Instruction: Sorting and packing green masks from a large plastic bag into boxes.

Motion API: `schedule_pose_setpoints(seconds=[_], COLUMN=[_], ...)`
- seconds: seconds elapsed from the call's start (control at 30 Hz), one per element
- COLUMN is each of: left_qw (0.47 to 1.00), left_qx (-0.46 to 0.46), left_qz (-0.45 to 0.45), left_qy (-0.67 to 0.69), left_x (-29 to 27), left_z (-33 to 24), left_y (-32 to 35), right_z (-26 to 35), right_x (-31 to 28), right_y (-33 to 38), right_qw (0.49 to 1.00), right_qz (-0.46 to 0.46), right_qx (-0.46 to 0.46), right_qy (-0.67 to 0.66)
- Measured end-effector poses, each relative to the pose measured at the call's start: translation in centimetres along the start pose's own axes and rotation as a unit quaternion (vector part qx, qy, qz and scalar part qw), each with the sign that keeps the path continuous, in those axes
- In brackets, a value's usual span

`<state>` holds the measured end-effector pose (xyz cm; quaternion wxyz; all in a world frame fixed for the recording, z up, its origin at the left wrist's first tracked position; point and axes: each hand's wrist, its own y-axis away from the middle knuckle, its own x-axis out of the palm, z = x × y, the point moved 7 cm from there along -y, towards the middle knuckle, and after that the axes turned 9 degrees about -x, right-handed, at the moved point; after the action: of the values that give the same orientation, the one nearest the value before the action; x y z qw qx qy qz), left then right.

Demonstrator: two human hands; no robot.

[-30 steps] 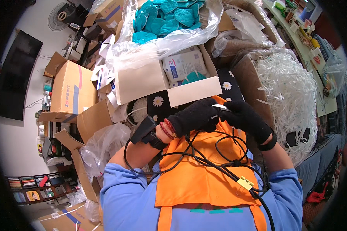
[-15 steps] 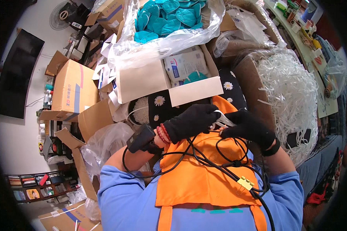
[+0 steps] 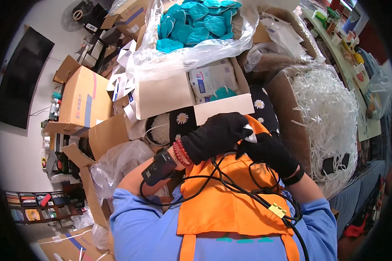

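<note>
Left hand (image 3: 217, 137) and right hand (image 3: 271, 153), black-gloved and angled inward, pinch a thin white strip (image 3: 250, 135); beyond the grip, a white plastic packet (image 3: 216, 80) bears blue-and-red print (image 3: 199, 84)

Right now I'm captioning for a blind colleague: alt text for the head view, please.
Black-gloved left hand and right hand hold a small white piece between them over an orange apron. Ahead are an open box and heaped teal mask-like pieces; tangled white strips fill a carton at right.
</note>
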<state>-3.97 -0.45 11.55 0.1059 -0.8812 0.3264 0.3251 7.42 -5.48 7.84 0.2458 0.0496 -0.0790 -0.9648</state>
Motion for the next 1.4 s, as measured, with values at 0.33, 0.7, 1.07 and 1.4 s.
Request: schedule_pose_setpoints(seconds=[0.33,0.7,1.07,1.4], left_qw=[0.925,0.960,0.982,0.887], left_qx=[-0.146,0.077,0.074,-0.177], left_qz=[0.160,0.232,0.170,0.078], left_qy=[0.312,0.140,-0.043,-0.419], left_x=[4.2,0.6,-1.5,-11.9], left_z=[2.0,-7.3,-4.2,28.0], left_y=[3.2,7.3,13.0,16.5], right_z=[2.5,9.0,12.0,13.7], right_x=[-0.7,1.3,-3.3,-20.7], right_y=[1.6,7.7,9.7,12.8], right_qw=[0.980,0.946,0.935,0.658], right_qz=[-0.148,0.118,0.142,-0.350], right_qx=[-0.130,-0.227,-0.192,-0.219], right_qy=[0.005,-0.199,0.263,0.629])
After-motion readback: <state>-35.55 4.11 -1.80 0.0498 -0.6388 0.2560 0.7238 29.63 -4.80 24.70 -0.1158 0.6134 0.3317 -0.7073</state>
